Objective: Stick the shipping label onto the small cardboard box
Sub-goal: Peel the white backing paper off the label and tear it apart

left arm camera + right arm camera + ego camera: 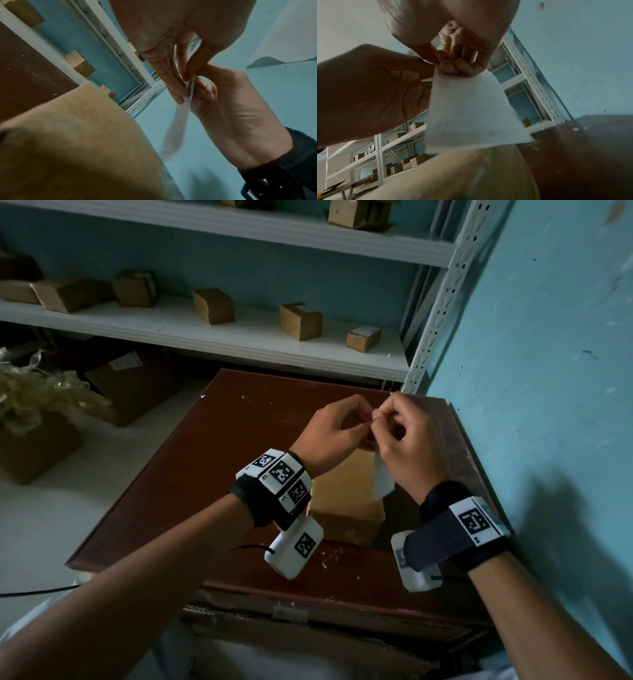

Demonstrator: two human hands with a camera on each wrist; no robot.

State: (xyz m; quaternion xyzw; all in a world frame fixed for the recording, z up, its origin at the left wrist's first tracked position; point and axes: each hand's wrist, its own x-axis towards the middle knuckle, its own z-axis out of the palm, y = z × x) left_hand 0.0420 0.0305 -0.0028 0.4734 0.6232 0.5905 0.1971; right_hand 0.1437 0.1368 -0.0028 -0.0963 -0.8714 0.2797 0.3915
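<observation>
A small cardboard box (346,505) stands on the dark red table (212,474), under my wrists. Above it both hands pinch the top edge of a white shipping label (382,481), which hangs down over the box without touching it. My left hand (337,428) grips the label's upper left corner, my right hand (399,433) its upper right. The right wrist view shows the label (471,111) broad and blank-looking above the box (453,175). In the left wrist view the label (178,119) appears edge-on beside the box (77,142).
White metal shelves (239,333) behind the table carry several small cardboard boxes (300,320). A turquoise wall (548,371) runs close along the table's right side. Larger cartons (133,385) and crumpled plastic (37,392) lie on the floor to the left.
</observation>
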